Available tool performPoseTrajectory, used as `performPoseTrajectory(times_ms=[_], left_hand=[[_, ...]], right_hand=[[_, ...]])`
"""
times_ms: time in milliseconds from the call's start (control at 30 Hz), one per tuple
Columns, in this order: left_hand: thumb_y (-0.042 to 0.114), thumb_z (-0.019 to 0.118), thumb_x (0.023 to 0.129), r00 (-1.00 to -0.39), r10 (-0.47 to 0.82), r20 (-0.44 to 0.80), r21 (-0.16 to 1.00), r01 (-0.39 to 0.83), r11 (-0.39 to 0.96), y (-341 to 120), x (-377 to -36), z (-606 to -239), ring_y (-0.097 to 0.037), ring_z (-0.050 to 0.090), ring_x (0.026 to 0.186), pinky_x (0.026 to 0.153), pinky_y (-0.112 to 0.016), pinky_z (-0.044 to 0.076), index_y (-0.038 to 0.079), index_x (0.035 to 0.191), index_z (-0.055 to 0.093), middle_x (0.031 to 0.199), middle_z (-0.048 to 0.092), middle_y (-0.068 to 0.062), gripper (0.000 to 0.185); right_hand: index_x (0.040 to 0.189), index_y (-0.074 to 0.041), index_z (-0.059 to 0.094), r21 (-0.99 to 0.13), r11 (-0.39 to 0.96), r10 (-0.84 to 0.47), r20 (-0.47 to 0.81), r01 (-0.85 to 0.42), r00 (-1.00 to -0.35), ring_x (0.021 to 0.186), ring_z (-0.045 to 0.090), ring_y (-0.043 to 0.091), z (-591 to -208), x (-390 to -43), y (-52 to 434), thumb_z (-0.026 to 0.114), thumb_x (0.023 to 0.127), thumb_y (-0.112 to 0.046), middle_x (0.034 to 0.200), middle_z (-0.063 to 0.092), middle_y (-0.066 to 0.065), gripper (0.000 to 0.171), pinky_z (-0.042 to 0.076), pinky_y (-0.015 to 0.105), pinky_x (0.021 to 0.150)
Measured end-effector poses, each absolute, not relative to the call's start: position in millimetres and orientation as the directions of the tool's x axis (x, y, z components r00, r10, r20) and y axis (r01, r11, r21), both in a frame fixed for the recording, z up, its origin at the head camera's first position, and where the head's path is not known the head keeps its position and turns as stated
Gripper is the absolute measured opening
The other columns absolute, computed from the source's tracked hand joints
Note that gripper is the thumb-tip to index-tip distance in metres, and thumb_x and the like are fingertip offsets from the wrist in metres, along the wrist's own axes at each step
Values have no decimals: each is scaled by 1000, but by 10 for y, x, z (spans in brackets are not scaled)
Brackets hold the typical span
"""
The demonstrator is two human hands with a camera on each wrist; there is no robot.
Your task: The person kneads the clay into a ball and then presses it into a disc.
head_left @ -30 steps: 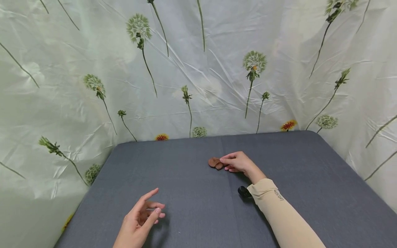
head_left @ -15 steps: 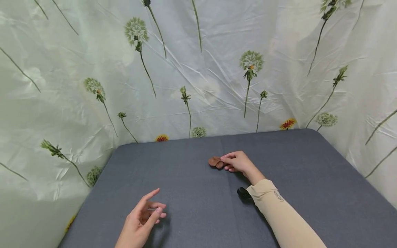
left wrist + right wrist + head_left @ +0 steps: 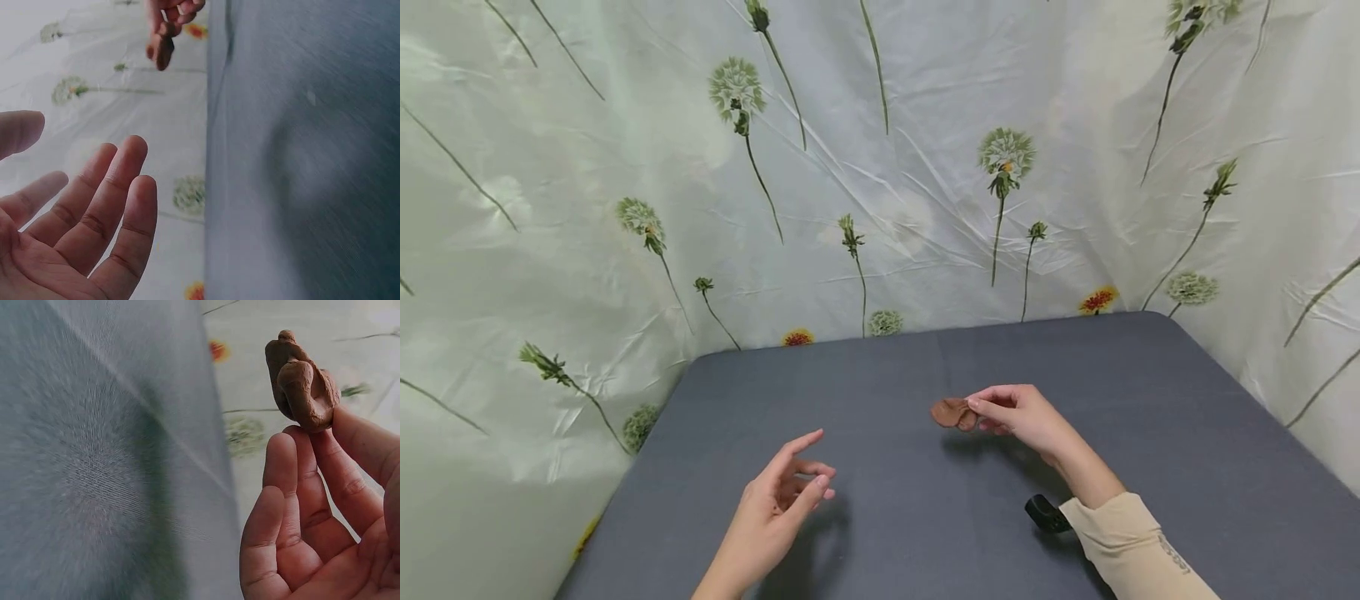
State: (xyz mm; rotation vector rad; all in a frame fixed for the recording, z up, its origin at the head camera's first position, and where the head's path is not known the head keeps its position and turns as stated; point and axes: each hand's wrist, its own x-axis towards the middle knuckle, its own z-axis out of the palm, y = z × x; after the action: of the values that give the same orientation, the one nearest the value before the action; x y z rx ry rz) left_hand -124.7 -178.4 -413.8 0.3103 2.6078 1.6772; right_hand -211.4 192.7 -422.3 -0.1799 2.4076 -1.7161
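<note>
Flowered sheeting (image 3: 925, 192) was hung behind a grey table (image 3: 880, 375). Above the table's middle, a small brown lump (image 3: 953, 413) was pinched at the fingertips of the right hand (image 3: 1026, 417), lifted clear of the surface. Nearer and to the left, the left hand (image 3: 778, 504) was held empty, palm up, fingers loosely spread.

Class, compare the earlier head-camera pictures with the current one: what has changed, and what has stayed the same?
The right hand has lifted the small brown piece off the grey table, pinching it at the fingertips, and drawn it nearer the person. The left hand stays open, holding nothing, above the table.
</note>
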Motion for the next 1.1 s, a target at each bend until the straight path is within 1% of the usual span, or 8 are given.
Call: performPoseTrajectory(times_ms=[267,500,633,767,900,1000,1067,1100], left_hand=[[27,67,109,-908,353,227,858,358,369,-1289,-1483,-3976,-15,78,98,75,-30,60,31,155,53,121,75,-4,48],[30,45,118,-878,364,311,880,410,238,-754,-1602,-3803,-28,59,143,108,-44,56,28,163,41,154,58,-4,45],[37,29,120,-874,374,309,910,386,149,-512,-1680,-3751,-31,44,156,117,-60,45,25,168,31,166,46,-6,49],[45,20,120,-876,382,294,932,352,90,-365,-1748,-3730,-24,33,163,125,-63,36,28,170,25,173,35,-3,53],[54,13,117,-887,355,294,943,329,42,-306,-1782,-3701,-30,55,144,115,-56,48,35,171,18,177,26,2,57],[56,9,116,-886,326,329,939,344,-12,-304,-1791,-3672,-34,52,145,100,-44,53,35,172,13,180,19,0,60],[57,8,116,-888,293,355,932,359,-44,-310,-1791,-3648,-31,44,153,99,-36,52,35,173,10,181,15,1,62],[60,7,115,-889,278,364,930,362,-58,-312,-1792,-3637,-29,51,144,89,-31,50,36,173,9,181,13,3,63]], right_hand=[[126,-3,76,-954,297,-193,-14,-45,-981,95,73,14,-4005,-1746,2038,71,106,-27,109,78,2,31,59,34,83],[124,-5,77,-956,268,-187,73,-122,-980,94,75,14,-3829,-1554,1998,72,106,-28,113,79,5,30,59,32,85],[122,-3,77,-959,196,-253,153,-205,-955,94,78,16,-3771,-1525,1893,71,107,-24,110,81,7,27,61,30,89],[120,-6,78,-946,170,-299,219,-277,-929,92,79,18,-3716,-1563,1741,71,106,-21,105,82,8,22,61,30,89],[120,-9,80,-932,194,-206,268,-307,-941,91,77,14,-3640,-1590,1583,73,105,-21,107,82,9,21,60,28,86],[126,-10,80,-916,220,-108,318,-334,-942,91,75,6,-3614,-1584,1440,72,105,-22,114,82,9,25,59,25,81],[133,-13,78,-899,261,-63,349,-353,-935,74,68,1,-3613,-1567,1339,70,107,-24,95,82,7,29,55,22,70],[136,-14,76,-885,288,-49,367,-365,-929,66,61,-1,-3617,-1558,1289,68,108,-25,83,79,4,31,51,21,63]])
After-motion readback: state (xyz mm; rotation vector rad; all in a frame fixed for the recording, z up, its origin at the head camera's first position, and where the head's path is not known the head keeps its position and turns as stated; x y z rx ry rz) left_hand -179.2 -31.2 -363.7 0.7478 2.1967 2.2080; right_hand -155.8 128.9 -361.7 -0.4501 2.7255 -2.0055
